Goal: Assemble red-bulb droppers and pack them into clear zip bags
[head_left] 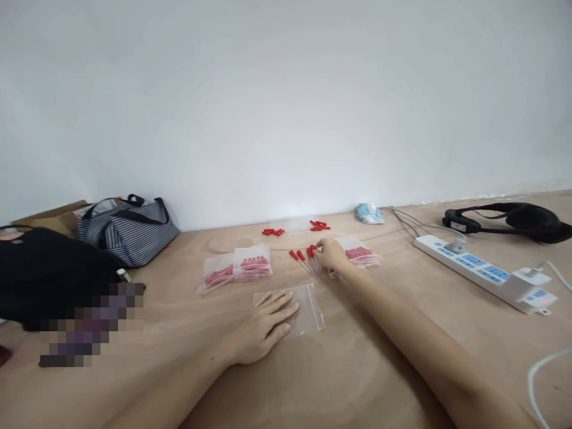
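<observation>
My left hand (268, 325) lies flat, fingers spread, on a clear zip bag (306, 307) in front of me. My right hand (333, 255) reaches past it, with thumb and fingertips closed at the red end of a dropper (311, 251). Beside those fingertips are more droppers (300, 255), with red rubber bulbs and thin clear stems fanning toward me. Filled zip bags with red bulbs showing through form a pile (254, 263) on the left. Another stack of filled bags (360, 253) sits just right of my right hand, which partly hides it.
More red-bulbed droppers (319, 226) lie near the wall, beside a blue-and-white tissue pack (370, 213). A white power strip (478, 268) with cables and a black headset (504, 220) occupy the right. At left are a striped bag (134, 232) and a black bag (53, 274).
</observation>
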The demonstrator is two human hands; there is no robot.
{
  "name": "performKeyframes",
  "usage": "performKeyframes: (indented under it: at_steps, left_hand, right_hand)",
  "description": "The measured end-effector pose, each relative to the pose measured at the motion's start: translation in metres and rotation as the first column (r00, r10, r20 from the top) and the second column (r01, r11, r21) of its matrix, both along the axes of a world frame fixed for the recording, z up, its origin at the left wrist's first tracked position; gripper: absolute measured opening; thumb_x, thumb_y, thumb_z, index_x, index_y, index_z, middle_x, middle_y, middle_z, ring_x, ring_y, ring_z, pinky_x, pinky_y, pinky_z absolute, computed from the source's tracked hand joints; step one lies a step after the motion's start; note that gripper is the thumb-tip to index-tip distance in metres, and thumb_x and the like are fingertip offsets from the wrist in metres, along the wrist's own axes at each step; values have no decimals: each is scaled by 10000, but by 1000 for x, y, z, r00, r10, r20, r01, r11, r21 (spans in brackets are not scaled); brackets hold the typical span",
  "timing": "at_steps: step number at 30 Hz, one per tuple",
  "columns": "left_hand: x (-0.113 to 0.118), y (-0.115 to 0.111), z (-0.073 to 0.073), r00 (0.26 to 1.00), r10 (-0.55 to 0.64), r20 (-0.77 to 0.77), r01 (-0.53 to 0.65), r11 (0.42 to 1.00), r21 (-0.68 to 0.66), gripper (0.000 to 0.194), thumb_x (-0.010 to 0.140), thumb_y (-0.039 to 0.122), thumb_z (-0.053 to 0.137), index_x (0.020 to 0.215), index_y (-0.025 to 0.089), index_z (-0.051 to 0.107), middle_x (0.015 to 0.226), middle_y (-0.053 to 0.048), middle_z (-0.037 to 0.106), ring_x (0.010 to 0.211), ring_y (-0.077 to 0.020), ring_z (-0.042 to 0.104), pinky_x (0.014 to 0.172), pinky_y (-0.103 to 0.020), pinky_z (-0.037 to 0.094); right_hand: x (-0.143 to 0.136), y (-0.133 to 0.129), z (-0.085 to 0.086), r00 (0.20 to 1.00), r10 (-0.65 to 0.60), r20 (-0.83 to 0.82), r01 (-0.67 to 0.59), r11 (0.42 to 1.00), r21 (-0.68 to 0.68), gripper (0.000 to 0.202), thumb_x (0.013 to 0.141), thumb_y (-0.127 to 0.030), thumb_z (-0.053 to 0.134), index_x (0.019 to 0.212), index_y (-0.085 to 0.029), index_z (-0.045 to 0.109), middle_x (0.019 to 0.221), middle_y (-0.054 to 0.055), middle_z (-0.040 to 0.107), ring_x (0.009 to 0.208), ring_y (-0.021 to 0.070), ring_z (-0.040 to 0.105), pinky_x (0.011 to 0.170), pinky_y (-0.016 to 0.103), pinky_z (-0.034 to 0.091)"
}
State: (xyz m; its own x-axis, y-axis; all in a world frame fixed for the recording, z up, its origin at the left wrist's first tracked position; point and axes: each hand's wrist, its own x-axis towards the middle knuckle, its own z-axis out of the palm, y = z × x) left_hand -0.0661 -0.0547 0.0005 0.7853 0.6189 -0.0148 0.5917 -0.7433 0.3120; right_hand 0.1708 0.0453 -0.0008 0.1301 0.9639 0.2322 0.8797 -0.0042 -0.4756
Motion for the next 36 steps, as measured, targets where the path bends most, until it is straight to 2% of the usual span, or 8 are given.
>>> performKeyframes:
  at_steps: [6, 11, 18, 23, 27, 29, 31, 36]
  left_hand:
    - [3, -4, -3, 999, 14, 34, -14, 1000, 12, 414, 901, 337, 337, 1313, 301, 321, 1406, -20, 257, 1293, -232, 207, 1040, -484, 182]
    - [4, -4, -5, 999, 16, 50, -18, 999, 33, 409, 894, 330, 357, 1302, 301, 344, 1398, -23, 282, 1286, -232, 232, 1038, -483, 189]
    - [2, -3, -8, 987, 40, 159, -48, 998, 49, 384, 887, 325, 368, 1267, 289, 405, 1387, -23, 316, 1281, -237, 239, 1027, -464, 241]
    - [-7, 0, 2, 970, 42, 241, -68, 992, 102, 361, 848, 296, 428, 1196, 224, 489, 1312, -67, 425, 1251, -244, 298, 1014, -445, 284]
    - [-15, 3, 4, 975, 12, 223, -24, 998, 51, 436, 808, 302, 488, 1237, 239, 441, 1330, -62, 403, 1251, -251, 304, 1011, -438, 297]
    - [-16, 3, 3, 977, 14, 213, -19, 1000, 22, 465, 800, 302, 499, 1254, 238, 420, 1338, -63, 393, 1253, -249, 303, 1013, -428, 297]
    - [-15, 2, 2, 979, 20, 205, -22, 1000, 7, 480, 794, 302, 504, 1260, 235, 411, 1335, -65, 399, 1249, -248, 313, 1012, -424, 298]
    - [-13, 1, 2, 979, 50, 199, -52, 999, 5, 478, 790, 319, 501, 1254, 234, 418, 1308, -64, 435, 1212, -247, 371, 1002, -421, 311]
  right_hand:
    - [-8, 25, -13, 997, -38, -69, 37, 999, -24, 240, 729, -265, 515, 822, -95, 657, 954, 186, 617, 869, 236, 582, 743, 299, 408]
    - [-9, 30, -17, 979, -59, -194, 60, 998, 1, 180, 674, -207, 554, 808, -147, 659, 963, 132, 622, 895, 213, 574, 753, 281, 408]
    - [-1, 28, -13, 893, -45, -448, 80, 995, 59, 89, 679, -205, 522, 722, -151, 579, 712, 47, 628, 714, 157, 589, 653, 245, 427]
    - [16, -2, -8, 757, 24, -654, 88, 986, 138, 243, 770, -316, 409, 953, -162, 449, 664, -8, 577, 508, 104, 533, 466, 216, 412]
    - [24, -43, -16, 642, 93, -761, 70, 981, 179, 229, 769, -383, 407, 893, -191, 420, 596, -47, 518, 417, 84, 481, 403, 208, 398]
    - [24, -61, -22, 495, 152, -855, 54, 977, 205, 245, 724, -405, 484, 844, -201, 422, 570, -58, 491, 430, 92, 489, 404, 216, 407]
    - [22, -74, -26, 396, 165, -903, 42, 979, 197, 284, 685, -421, 534, 834, -207, 421, 583, -61, 491, 452, 96, 502, 420, 225, 422]
    - [20, -85, -26, 369, 162, -915, 38, 981, 189, 334, 657, -446, 560, 845, -203, 428, 614, -57, 509, 456, 87, 491, 426, 227, 414]
